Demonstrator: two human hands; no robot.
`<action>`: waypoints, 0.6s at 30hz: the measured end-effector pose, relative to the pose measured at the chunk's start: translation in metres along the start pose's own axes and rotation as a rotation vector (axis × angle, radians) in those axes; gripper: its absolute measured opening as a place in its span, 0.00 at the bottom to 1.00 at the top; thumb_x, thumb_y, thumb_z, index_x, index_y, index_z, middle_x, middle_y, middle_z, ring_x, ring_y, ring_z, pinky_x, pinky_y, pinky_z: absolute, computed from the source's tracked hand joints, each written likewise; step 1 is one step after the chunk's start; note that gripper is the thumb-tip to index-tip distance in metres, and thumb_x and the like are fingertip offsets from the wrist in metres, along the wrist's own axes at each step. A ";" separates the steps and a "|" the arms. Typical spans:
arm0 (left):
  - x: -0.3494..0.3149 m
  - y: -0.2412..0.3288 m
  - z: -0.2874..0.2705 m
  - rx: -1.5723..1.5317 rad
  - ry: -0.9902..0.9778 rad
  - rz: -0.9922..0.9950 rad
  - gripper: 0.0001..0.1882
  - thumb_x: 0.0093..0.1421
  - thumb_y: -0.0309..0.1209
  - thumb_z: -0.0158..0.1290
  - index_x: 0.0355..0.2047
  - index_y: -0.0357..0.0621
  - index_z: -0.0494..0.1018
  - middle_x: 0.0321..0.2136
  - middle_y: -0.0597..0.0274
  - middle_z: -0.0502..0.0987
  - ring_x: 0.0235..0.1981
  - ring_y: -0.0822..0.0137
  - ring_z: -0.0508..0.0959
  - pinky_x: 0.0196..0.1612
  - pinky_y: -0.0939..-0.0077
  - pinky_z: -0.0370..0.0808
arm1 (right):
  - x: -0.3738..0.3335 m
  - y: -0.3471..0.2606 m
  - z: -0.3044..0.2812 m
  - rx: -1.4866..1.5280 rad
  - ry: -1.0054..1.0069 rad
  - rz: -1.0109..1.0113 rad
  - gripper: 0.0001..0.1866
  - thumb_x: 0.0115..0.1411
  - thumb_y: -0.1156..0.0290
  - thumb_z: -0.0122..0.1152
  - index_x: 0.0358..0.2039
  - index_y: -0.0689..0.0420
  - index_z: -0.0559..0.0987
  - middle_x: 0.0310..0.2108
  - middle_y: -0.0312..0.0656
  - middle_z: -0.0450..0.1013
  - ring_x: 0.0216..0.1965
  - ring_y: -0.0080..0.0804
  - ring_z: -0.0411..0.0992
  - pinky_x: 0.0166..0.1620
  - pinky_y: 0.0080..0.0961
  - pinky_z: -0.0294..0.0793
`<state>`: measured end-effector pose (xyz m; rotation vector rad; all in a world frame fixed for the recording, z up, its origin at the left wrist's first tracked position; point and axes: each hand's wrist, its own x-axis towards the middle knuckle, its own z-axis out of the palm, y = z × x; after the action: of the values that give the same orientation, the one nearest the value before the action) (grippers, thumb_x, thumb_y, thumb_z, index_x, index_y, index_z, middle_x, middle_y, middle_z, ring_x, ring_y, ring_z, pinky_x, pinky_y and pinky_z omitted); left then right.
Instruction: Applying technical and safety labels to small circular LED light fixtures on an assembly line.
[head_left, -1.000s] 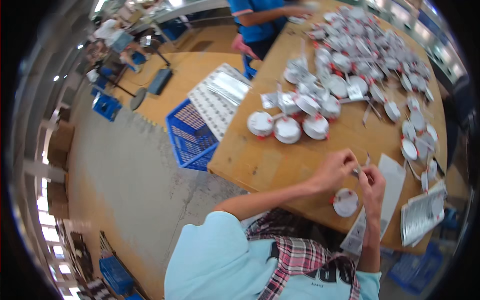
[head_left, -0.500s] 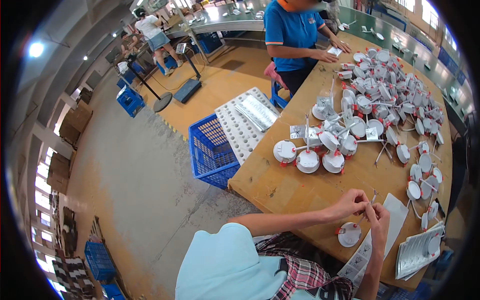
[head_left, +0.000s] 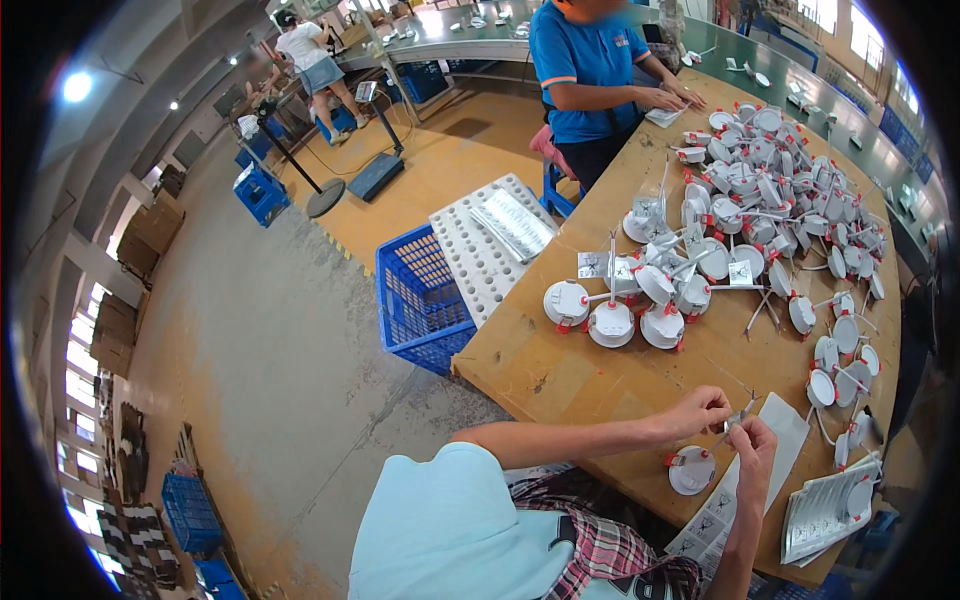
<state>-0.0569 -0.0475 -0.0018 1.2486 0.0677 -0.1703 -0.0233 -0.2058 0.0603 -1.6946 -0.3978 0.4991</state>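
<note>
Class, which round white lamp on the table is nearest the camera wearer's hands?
The round white lamp with red clips, just below the left hand; it lies by itself, while the other lamps lie farther away.

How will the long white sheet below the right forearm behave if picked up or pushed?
The white sheet looks thin and paper-like, so it would probably bend rather than stay stiff. With little visible thickness, it is likely light. Lying on the table broad side down, it would likely slide, not roll.
</note>
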 end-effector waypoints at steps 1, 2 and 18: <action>0.001 0.002 0.001 -0.005 -0.005 -0.006 0.08 0.61 0.33 0.49 0.32 0.41 0.68 0.27 0.68 0.72 0.28 0.77 0.73 0.30 0.83 0.70 | -0.002 0.002 -0.003 -0.002 0.004 0.008 0.10 0.56 0.73 0.55 0.19 0.59 0.69 0.18 0.29 0.65 0.23 0.14 0.59 0.27 0.14 0.56; 0.002 0.003 0.002 0.009 -0.031 -0.014 0.08 0.61 0.33 0.49 0.31 0.41 0.68 0.27 0.68 0.73 0.28 0.77 0.73 0.30 0.83 0.70 | -0.004 0.006 -0.006 0.005 0.016 0.010 0.10 0.56 0.73 0.54 0.19 0.59 0.69 0.18 0.29 0.63 0.22 0.14 0.58 0.26 0.15 0.54; -0.001 0.050 -0.001 0.061 -0.053 -0.044 0.16 0.64 0.40 0.45 0.37 0.37 0.67 0.28 0.61 0.75 0.32 0.72 0.75 0.42 0.77 0.71 | 0.006 0.004 -0.009 0.013 0.128 0.028 0.11 0.57 0.69 0.56 0.28 0.65 0.77 0.22 0.35 0.73 0.25 0.18 0.70 0.29 0.17 0.68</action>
<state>-0.0495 -0.0308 0.0449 1.3030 0.0445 -0.2453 -0.0138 -0.2107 0.0568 -1.7113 -0.2781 0.4099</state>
